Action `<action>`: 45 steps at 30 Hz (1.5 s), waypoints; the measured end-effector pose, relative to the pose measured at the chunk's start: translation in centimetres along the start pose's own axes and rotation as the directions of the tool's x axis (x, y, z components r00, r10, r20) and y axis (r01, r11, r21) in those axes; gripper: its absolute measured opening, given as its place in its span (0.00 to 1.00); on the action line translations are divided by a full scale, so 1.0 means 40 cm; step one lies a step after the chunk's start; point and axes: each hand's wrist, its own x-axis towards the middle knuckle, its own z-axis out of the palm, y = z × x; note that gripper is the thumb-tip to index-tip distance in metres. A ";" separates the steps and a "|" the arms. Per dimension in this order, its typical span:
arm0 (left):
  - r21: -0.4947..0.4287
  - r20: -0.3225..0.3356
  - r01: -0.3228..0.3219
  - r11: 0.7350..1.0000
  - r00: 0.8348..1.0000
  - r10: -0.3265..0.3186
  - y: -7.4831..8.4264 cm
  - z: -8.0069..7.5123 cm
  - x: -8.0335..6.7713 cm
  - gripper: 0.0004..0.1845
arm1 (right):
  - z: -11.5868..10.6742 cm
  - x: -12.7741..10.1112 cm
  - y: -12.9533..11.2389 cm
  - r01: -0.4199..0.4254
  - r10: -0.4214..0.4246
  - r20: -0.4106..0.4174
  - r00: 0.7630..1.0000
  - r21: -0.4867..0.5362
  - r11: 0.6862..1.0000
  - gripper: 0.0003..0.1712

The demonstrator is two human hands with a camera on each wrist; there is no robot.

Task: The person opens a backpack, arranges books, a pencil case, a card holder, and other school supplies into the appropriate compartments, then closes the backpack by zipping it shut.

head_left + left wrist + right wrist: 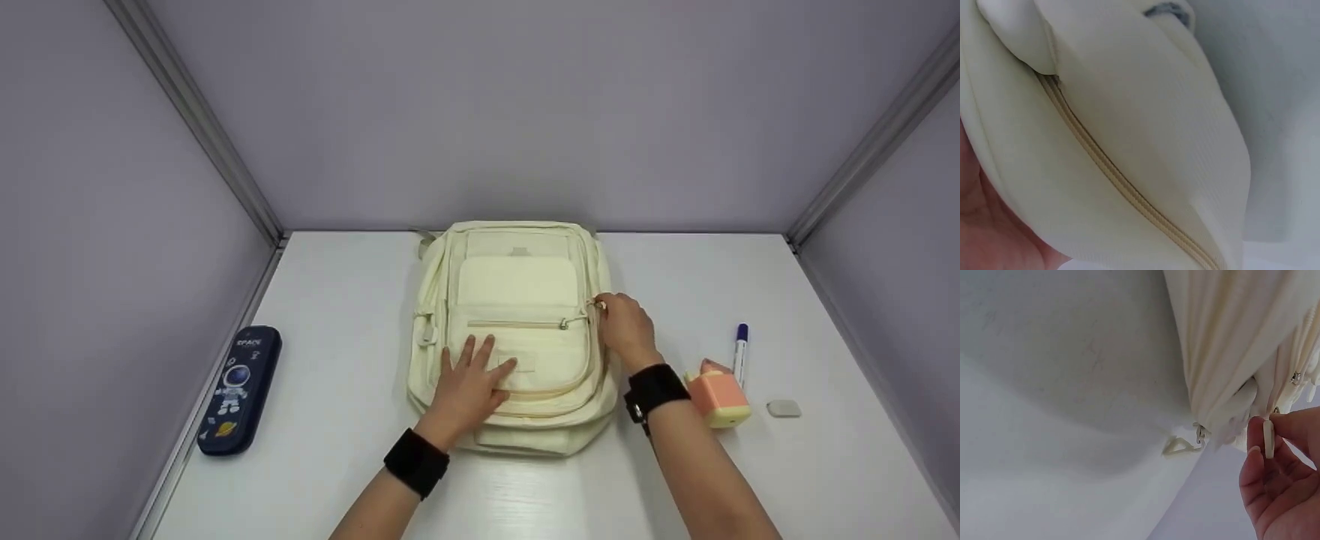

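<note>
Here, the cream fabric backpack [517,330], laid flat mid-table, is pressed down by the left hand [471,382] with fingers spread and relaxed, while a pale zipper pull [1268,437] at its right edge is pinched by the right hand [624,326].

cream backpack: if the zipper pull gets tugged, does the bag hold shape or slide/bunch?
The backpack is probably floppy: its fabric folds and sags in both wrist views. It lies flat, so likely near empty and light. It may well slide on the smooth table unless the left hand presses on it while the right hand pinches the zipper pull.
</note>
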 end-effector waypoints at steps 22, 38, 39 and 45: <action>-0.022 0.093 -0.016 1.000 0.996 0.018 -0.012 -0.006 0.060 0.32 | -0.007 -0.002 -0.021 0.075 -0.016 0.240 0.971 -0.242 0.967 0.25; 0.006 0.043 -0.031 1.000 0.999 0.030 -0.013 -0.003 0.054 0.30 | -0.008 -0.036 -0.025 0.078 -0.019 0.257 0.966 -0.222 0.972 0.24; 0.007 0.037 -0.033 0.999 0.999 0.033 -0.013 -0.003 0.054 0.30 | -0.009 -0.041 -0.026 0.083 -0.024 0.250 0.968 -0.227 0.970 0.23; 0.009 0.012 -0.041 0.999 0.999 0.041 -0.012 -0.002 0.054 0.30 | -0.014 -0.071 -0.032 0.126 -0.068 0.222 0.973 -0.259 0.958 0.17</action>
